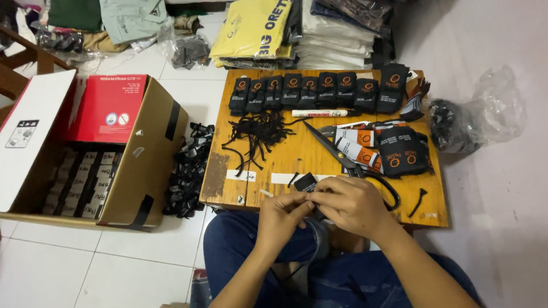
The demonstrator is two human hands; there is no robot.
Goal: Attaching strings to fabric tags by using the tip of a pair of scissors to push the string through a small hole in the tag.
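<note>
Nearest to me: both hands meet at the near edge of the low wooden table point(297, 157), over my jeans point(240, 245). Left hand point(279, 219) is curled narrow, fingertips pinched together at the meeting point. Right hand point(354, 204) is closed the same way, thumb and forefinger pressed on a small black tag point(306, 182). The tag is a flat, dark rectangle, tilted, its upper part sticking out above the fingers just over the table edge; its lower part is hidden by the hands. Whether a cord runs through it, I can't tell.

Just past the right hand: black-handled scissors point(348, 159), lying on the table, blades pointing away and left. Beside them, a stack of black tags with orange ring marks point(406, 151) and some white-and-orange ones point(358, 153). A loose black strip point(418, 201) sits near the right corner.

Mid table: tangle of black cords point(257, 134), a white marker pen point(317, 113).

Far edge: row of black tag bundles point(319, 91).

Floor left: open cardboard box point(151, 154) with rows of tags inside, a pile of black tags point(188, 171) between box and table. Right: clear plastic bag point(485, 114). Beyond: folded garments point(251, 28).
</note>
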